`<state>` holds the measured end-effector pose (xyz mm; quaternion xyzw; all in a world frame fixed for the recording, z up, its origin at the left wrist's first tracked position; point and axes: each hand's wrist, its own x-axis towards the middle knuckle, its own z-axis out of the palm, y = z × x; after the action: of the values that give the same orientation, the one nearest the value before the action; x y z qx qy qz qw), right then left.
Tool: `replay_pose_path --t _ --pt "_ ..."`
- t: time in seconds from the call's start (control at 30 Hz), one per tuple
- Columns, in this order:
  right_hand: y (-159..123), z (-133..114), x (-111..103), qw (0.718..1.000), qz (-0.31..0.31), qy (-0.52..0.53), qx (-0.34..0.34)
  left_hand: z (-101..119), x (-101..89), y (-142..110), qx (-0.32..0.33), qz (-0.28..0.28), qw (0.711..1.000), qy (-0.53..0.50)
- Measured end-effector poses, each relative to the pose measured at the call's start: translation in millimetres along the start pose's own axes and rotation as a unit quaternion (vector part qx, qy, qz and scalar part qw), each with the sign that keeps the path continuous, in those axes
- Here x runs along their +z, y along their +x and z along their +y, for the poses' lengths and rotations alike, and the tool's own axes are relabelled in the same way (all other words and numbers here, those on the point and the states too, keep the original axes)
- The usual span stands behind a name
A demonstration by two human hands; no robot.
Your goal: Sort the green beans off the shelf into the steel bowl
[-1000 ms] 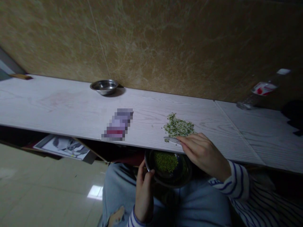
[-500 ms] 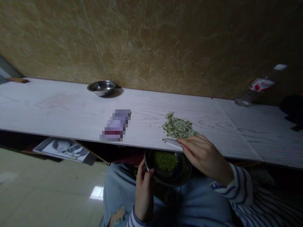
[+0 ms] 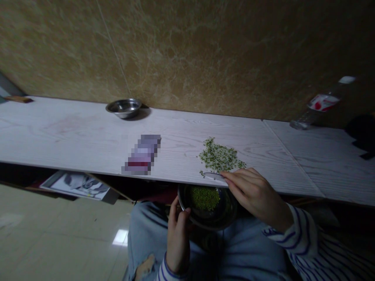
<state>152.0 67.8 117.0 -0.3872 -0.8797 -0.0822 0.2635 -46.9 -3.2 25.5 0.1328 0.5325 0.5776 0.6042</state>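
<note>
My left hand is closed on the left rim of a metal bowl, thumb over the edge. The bowl rests at my lap, just under the table's front edge, and small green mung beans lie inside it. Between the fingertips of my right hand is a thin, flat greyish blade-like piece; its exact kind is unclear. It lies low against the tabletop near the edge, above the bowl. Just beyond it, a loose patch of green beans is spread on the white table.
A small metal bowl stands near the wall. A pixelated flat purple item lies left of the beans. At the right stands a clear bottle, with a dark object beside it. An open shelf holds a picture-covered box below the table.
My right hand has shifted slightly right and down with the flat piece, toward the table edge. My left hand and the bowl have stayed nearly still.
</note>
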Motion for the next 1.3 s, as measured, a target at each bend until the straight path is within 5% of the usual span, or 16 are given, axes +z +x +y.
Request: replay_pose_path --t 0.7,1.3 --pt "2 -3 7 0.999 0.009 0.009 0.043 -2 0.3 -1 0.010 -0.006 1.000 0.002" --pt "3 -7 7 0.999 0.023 0.029 0.010 -2 -0.3 -1 0.011 -0.003 1.000 0.005"
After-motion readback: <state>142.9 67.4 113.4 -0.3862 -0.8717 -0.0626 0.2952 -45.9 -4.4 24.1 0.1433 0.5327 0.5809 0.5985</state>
